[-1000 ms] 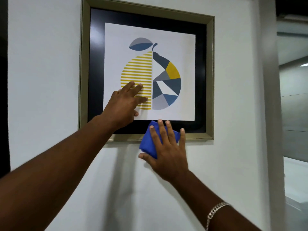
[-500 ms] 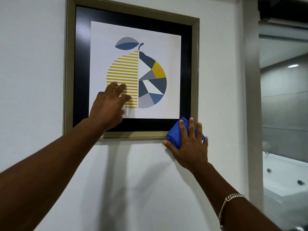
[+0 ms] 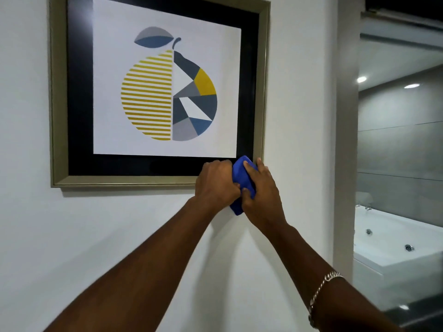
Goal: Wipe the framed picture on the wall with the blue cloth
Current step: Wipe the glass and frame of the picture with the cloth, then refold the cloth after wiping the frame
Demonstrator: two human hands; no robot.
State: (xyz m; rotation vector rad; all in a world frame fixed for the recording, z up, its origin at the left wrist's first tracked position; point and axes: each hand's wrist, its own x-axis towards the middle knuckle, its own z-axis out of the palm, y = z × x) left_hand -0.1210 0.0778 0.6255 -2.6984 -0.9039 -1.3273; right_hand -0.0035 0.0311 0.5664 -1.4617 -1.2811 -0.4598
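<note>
While no writing can be read, one blue cloth [image 3: 242,180] is gripped between the left hand [image 3: 217,184] and right hand [image 3: 262,195] at the lower right corner of one framed picture [image 3: 57,116].

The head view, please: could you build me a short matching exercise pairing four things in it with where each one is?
Things:
1. blue cloth
2. chain bracelet
3. white bathtub
4. framed picture

Places:
A. through the opening on the right
B. hanging on the wall
C. between both hands at the frame's lower right corner
D. on the right wrist

Pairs: 1-C, 2-D, 3-A, 4-B
</note>
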